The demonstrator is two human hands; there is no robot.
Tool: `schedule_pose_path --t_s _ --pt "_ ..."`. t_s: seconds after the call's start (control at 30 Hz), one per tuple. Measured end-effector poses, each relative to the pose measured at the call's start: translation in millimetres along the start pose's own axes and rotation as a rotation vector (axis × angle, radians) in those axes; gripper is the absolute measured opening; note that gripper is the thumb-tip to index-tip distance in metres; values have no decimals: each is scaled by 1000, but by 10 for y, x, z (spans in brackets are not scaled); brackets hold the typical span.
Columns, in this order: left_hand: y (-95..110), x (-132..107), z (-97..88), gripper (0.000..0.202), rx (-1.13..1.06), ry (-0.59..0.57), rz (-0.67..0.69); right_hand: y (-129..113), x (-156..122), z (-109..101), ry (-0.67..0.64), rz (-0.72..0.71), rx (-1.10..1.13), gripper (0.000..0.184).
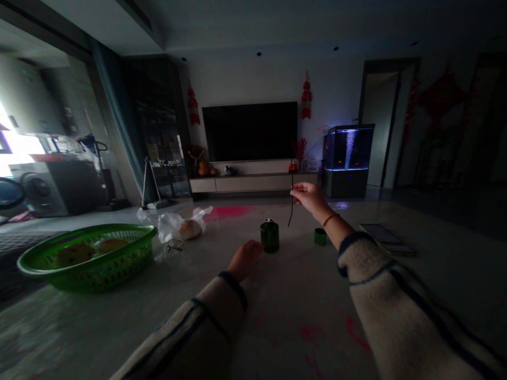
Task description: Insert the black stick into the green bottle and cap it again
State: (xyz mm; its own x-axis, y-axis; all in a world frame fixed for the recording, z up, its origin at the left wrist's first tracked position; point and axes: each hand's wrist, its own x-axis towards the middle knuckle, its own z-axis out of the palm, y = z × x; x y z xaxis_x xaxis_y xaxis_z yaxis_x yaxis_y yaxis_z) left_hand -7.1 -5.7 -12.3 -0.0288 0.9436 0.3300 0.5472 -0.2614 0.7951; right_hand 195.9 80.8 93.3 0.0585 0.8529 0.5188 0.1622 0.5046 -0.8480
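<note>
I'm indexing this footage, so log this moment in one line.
right hand: pinching thin dark stick | left hand: beside green bottle, contact unclear | small green cylinder: right of bottle

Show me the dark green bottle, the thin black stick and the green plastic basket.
Dark green bottle (270, 237): head view, middle of its body.
Thin black stick (291, 211): head view, its lower part.
Green plastic basket (89, 279): head view, its front wall.

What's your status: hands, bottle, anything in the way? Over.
Right hand pinching dark stick. Left hand beside green bottle, contact unclear. Bottle upright. Nothing seen between stick and bottle.
</note>
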Motion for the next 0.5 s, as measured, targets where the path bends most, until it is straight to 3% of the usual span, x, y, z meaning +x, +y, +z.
schedule_pose_path --t_s 0.2,0.5 --pt "24 -2 -8 16 19 -14 -19 -33 13 58 50 -168 93 15" --pt "55 -7 -14 17 17 -30 2 -130 -101 174 -48 -112 327 14"
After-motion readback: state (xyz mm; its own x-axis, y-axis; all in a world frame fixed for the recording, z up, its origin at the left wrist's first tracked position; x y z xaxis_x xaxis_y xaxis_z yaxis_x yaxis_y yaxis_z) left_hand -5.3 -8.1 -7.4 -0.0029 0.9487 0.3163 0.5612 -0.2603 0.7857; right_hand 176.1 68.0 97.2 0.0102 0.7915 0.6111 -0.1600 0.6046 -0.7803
